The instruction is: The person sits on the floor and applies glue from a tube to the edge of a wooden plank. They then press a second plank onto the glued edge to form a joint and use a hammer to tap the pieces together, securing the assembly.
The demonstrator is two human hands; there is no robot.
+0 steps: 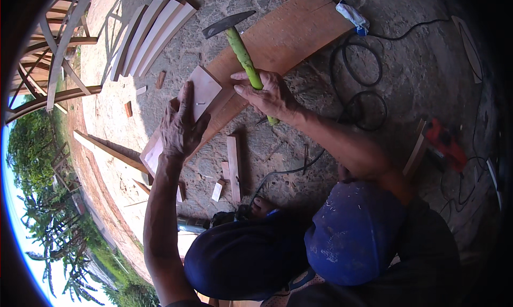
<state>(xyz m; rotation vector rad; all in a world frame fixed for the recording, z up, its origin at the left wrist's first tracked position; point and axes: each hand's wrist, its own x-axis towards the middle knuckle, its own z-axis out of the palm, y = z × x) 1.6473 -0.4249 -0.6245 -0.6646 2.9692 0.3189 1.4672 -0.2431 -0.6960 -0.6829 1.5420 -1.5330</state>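
My right hand (270, 96) is closed around the green handle of a hammer (240, 48), whose dark metal head points up and to the left. My left hand (181, 126) grips the edge of a flat, pale wood piece (206, 88), index finger along its side and thumb spread toward the board below. A small nail (200, 103) shows on the face of that piece. Beneath lies a long, wide brown plank (283, 32), running diagonally from upper right to lower left. The hammer head is apart from the nail.
Several curved wood strips (155, 37) lie at upper left, near a wooden frame (53, 50). Offcuts (233, 168) are scattered on the rough floor. A black cable (368, 83) coils at right, near a red power tool (446, 144). A crumpled white-and-blue packet (352, 16) touches the plank's far end.
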